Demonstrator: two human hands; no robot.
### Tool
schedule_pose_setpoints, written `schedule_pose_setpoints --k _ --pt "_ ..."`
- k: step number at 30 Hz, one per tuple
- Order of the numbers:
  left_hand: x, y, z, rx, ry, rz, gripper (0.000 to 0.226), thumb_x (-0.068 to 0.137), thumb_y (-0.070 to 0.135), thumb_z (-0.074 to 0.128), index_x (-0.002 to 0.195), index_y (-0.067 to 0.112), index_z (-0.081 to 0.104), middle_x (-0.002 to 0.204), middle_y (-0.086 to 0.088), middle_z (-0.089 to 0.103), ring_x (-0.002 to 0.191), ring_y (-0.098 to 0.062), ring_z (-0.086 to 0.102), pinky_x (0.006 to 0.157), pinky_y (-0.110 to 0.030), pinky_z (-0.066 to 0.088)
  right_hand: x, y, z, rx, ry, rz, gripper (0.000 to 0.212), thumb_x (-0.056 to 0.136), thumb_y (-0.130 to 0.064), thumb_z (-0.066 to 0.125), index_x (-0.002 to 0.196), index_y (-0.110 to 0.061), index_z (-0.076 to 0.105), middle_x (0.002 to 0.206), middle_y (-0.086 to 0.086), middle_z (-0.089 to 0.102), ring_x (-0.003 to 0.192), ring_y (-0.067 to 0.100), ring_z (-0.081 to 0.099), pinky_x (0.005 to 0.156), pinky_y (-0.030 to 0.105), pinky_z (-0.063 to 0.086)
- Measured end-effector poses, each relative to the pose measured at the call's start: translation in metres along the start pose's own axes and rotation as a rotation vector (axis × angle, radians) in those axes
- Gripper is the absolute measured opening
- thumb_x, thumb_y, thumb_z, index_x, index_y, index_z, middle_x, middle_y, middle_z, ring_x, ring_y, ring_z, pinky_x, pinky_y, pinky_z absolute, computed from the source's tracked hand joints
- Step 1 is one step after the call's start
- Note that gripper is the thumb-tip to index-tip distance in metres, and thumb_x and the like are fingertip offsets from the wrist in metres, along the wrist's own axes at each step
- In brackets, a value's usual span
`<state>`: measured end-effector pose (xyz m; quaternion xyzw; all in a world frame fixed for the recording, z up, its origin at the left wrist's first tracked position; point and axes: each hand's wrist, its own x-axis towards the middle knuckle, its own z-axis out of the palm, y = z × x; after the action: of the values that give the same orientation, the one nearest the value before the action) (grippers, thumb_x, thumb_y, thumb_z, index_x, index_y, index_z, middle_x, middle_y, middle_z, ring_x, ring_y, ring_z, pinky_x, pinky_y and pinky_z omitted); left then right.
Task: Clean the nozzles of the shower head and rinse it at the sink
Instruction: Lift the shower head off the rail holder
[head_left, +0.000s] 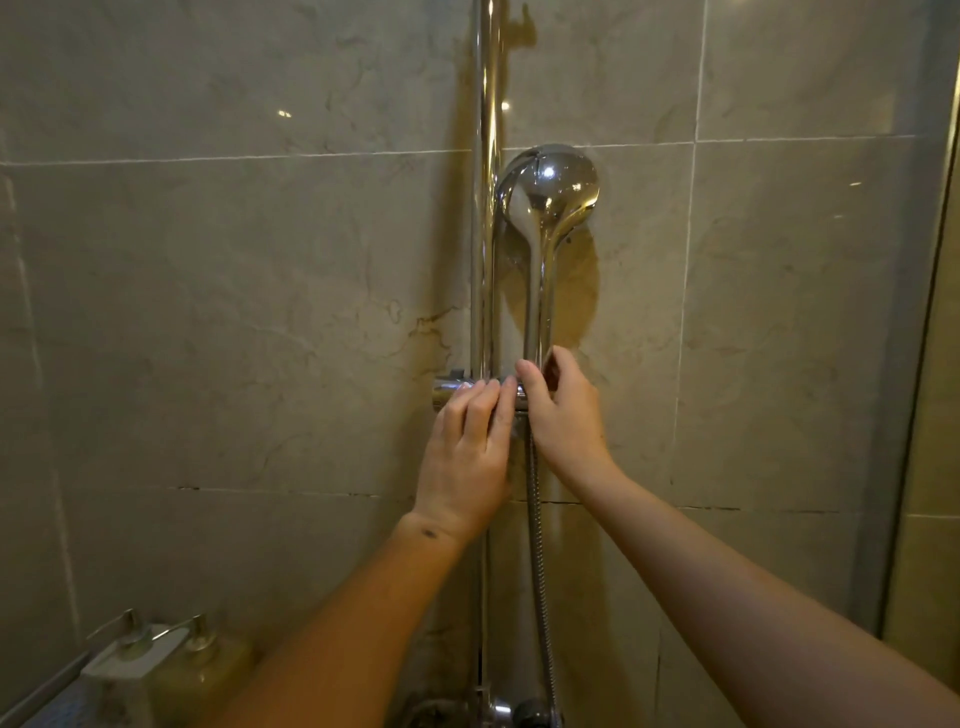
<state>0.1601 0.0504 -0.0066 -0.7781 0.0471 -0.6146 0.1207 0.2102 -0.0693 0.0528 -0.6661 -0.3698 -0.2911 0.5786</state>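
Note:
A chrome shower head (553, 189) stands upright in a holder (451, 391) on the vertical slide rail (485, 208), its round back facing me, so the nozzles are hidden. My right hand (563, 410) is wrapped around the bottom of the shower head's handle, just above the holder. My left hand (470, 452) lies over the holder with its fingers curled onto it, touching the right hand. A ribbed metal hose (540, 561) drops from the handle down to the mixer fitting (519, 714) at the bottom edge.
Beige marble tiles cover the wall behind. Two pump bottles (156, 665) stand on a shelf at the lower left. A glass shower panel (930, 312) with a metal frame runs down the right side.

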Motion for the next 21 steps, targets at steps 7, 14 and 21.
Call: schedule_pose_setpoints --k 7,14,21 --pt "-0.002 0.000 -0.003 -0.007 -0.050 -0.017 0.069 0.084 0.020 0.044 0.149 -0.002 0.040 0.139 -0.017 0.037 0.128 -0.034 0.039 0.111 -0.048 0.043 0.006 -0.005 0.003 0.051 -0.014 0.035 0.023 0.101 -0.030 0.054 0.082 -0.016 0.050 0.073 0.005 0.058 0.067 0.015 0.056 0.059 0.032 0.049" --pt "-0.003 0.006 -0.011 0.045 -0.122 -0.051 0.092 0.073 0.026 0.076 0.152 0.000 0.037 0.144 -0.018 0.037 0.133 -0.034 0.037 0.113 -0.048 0.041 0.026 -0.021 -0.005 0.200 0.011 0.082 0.017 0.103 -0.024 0.050 0.096 -0.009 0.055 0.091 -0.001 0.067 0.091 0.009 0.066 0.078 0.031 0.055" --pt "-0.001 0.021 -0.029 -0.140 -0.165 -0.194 0.076 0.080 0.020 0.069 0.150 0.006 0.043 0.151 -0.017 0.046 0.143 -0.031 0.037 0.111 -0.049 0.044 0.005 -0.034 -0.032 0.268 -0.060 0.024 0.019 0.102 -0.021 0.050 0.092 -0.006 0.055 0.086 0.004 0.067 0.079 0.016 0.066 0.071 0.036 0.057"
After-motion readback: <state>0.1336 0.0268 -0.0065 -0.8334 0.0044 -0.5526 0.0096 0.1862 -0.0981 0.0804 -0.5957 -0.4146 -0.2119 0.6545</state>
